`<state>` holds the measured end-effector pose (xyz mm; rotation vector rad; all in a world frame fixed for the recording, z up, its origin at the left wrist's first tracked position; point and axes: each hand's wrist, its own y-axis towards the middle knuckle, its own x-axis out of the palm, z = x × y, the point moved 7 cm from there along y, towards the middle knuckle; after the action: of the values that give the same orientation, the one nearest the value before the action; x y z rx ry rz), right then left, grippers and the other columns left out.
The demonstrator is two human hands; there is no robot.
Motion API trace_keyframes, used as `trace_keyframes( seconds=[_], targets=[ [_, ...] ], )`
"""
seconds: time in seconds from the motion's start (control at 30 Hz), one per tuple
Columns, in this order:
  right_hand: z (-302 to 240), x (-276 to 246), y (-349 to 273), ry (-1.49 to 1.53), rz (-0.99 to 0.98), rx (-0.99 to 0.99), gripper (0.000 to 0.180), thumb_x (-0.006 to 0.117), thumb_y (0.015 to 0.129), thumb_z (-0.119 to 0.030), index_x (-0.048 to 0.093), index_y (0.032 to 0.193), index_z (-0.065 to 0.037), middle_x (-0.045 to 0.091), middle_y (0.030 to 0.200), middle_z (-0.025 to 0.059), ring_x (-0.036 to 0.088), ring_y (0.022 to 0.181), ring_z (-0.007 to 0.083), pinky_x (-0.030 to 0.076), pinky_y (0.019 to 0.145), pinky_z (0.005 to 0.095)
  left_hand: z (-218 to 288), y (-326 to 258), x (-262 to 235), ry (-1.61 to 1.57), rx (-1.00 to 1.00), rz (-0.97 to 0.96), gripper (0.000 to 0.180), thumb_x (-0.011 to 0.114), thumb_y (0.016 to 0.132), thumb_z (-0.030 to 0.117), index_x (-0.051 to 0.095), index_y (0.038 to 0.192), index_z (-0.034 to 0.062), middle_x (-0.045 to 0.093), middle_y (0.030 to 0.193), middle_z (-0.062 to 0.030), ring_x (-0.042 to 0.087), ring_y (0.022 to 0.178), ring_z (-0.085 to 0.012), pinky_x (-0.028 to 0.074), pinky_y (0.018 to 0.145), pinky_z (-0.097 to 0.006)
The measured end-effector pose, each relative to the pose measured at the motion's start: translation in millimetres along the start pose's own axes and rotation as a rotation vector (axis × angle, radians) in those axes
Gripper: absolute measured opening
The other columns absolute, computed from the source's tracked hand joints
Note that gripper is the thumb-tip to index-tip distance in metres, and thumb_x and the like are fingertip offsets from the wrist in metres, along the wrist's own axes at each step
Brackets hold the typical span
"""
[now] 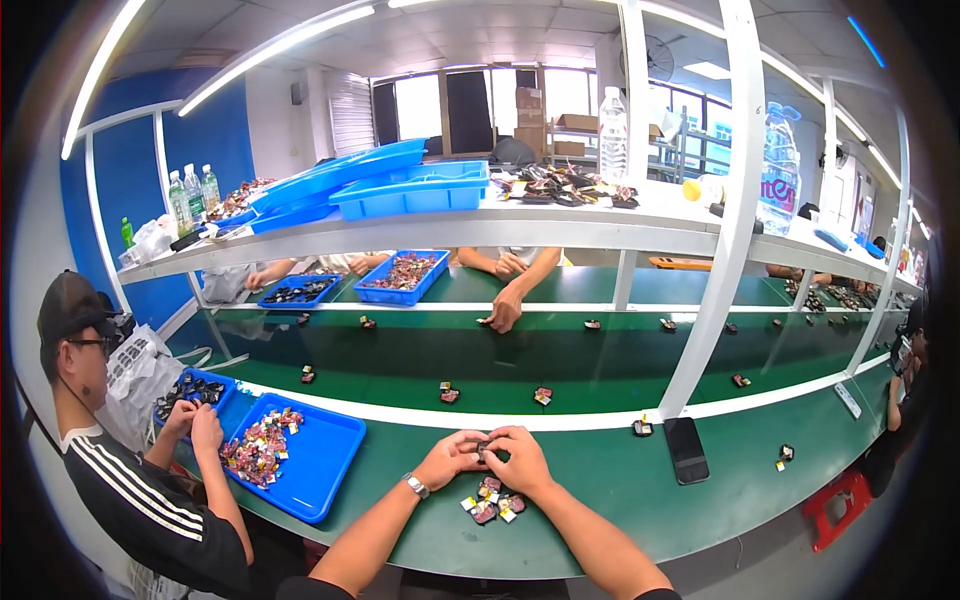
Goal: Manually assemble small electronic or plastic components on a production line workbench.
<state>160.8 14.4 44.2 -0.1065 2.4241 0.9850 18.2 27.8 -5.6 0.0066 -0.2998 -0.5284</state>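
Note:
Over the green bench (420,545), my left hand (447,462) and my right hand (520,462) meet fingertip to fingertip. Between them they pinch a small dark piece (484,451), mostly covered by the fingers. My left wrist wears a watch (416,485). Just below the hands lies a small heap of dark-red pieces (491,503) with white and yellow tabs. What kind of part they are is too small to tell.
To the left, a blue tray (335,450) holds similar pieces, and a person (150,470) works beside it. A phone (686,450) lies right, near a white post (712,260). Beyond the white rail, single pieces (543,396) dot a green belt (480,350); another person's hand (505,310) reaches over it.

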Motion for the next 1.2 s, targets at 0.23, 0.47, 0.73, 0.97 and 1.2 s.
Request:
trace_keyframes(
  seconds=[0.23,0.47,0.73,0.97,1.2],
  targets=[
    [11.1,1.5,-1.8,0.093,-0.134,0.041,0.012,0.071,0.078,-0.017,0.073,0.086,-0.008,0.063,0.108,0.0081,0.057,0.108,0.0267,0.046,0.094,0.0374,-8.6,-1.3,-3.4,-0.006,-0.069,0.065,0.030,0.051,0.096,0.003,0.048,0.125,0.0015,0.061,0.118,-0.0133,0.061,0.110,-0.0226,0.053,0.095,-0.041],
    [2.0,-2.5,6.7,0.039,-0.195,0.024,0.013,0.070,0.081,-0.018,0.073,0.089,-0.010,0.062,0.113,0.0076,0.055,0.112,0.0269,0.046,0.096,0.0377,-3.8,6.9,-5.6,-0.014,0.009,0.114,0.027,0.052,0.096,0.005,0.048,0.123,0.0032,0.062,0.114,-0.0124,0.062,0.107,-0.0218,0.054,0.093,-0.040],
    [-8.5,0.6,9.8,-0.034,0.002,-0.008,0.014,0.072,0.076,-0.009,0.073,0.089,-0.008,0.063,0.109,0.0051,0.059,0.101,0.0238,0.053,0.083,0.0343,0.5,5.1,-6.1,-0.144,-0.005,0.080,0.025,0.051,0.097,0.006,0.048,0.122,0.0041,0.060,0.118,-0.0106,0.060,0.110,-0.0199,0.053,0.094,-0.038],
    [-12.1,-1.1,9.4,-0.057,-0.016,-0.005,0.013,0.072,0.076,-0.007,0.072,0.089,-0.007,0.064,0.108,0.0063,0.059,0.101,0.0247,0.053,0.081,0.0339,-10.6,10.4,-6.9,-0.134,-0.072,0.063,0.025,0.045,0.099,0.003,0.049,0.124,0.0057,0.059,0.119,-0.0086,0.059,0.111,-0.0173,0.053,0.095,-0.035],
    [-11.7,5.2,10.0,-0.024,-0.003,0.010,0.014,0.073,0.076,-0.007,0.073,0.090,-0.007,0.064,0.108,0.0066,0.059,0.102,0.0244,0.053,0.081,0.0337,-8.3,6.0,-12.3,-0.158,-0.047,0.084,0.023,0.050,0.098,0.007,0.050,0.121,0.0064,0.059,0.120,-0.0087,0.060,0.109,-0.0178,0.053,0.093,-0.036]
  ],
)
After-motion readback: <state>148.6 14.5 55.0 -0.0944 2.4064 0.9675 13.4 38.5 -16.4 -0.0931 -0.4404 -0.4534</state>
